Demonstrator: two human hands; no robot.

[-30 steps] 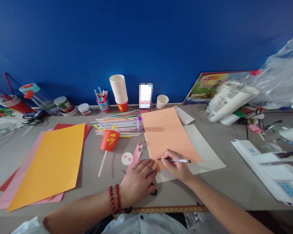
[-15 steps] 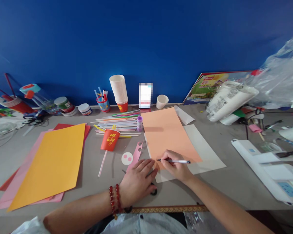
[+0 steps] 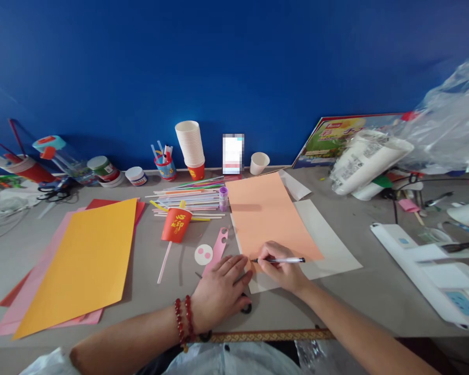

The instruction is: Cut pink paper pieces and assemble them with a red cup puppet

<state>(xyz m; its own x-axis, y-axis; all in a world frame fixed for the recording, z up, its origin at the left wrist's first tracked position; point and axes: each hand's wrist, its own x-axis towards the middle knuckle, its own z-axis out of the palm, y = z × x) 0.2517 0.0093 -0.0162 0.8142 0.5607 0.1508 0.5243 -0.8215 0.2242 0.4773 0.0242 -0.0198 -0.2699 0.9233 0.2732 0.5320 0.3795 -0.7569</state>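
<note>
My right hand grips a pen with a clear barrel and dark ends, its tip at the lower left part of an orange paper sheet. That sheet lies over a white sheet. My left hand lies flat with fingers stretched, fingertips on the orange sheet's lower left corner. Under this palm are scissors; a black handle loop shows beside the thumb, the rest mostly hidden. Close to the left fingers lie a pink paper strip with punched holes and a white disc bearing two pink dots.
A red paper cup on a straw lies left of centre, below a pile of straws and a purple-capped tube. Coloured sheets are stacked at left. Stacked cups stand behind; a white power strip lies right.
The pen tip has shifted very slightly down on the orange sheet with my right hand. My left hand stays in place.
</note>
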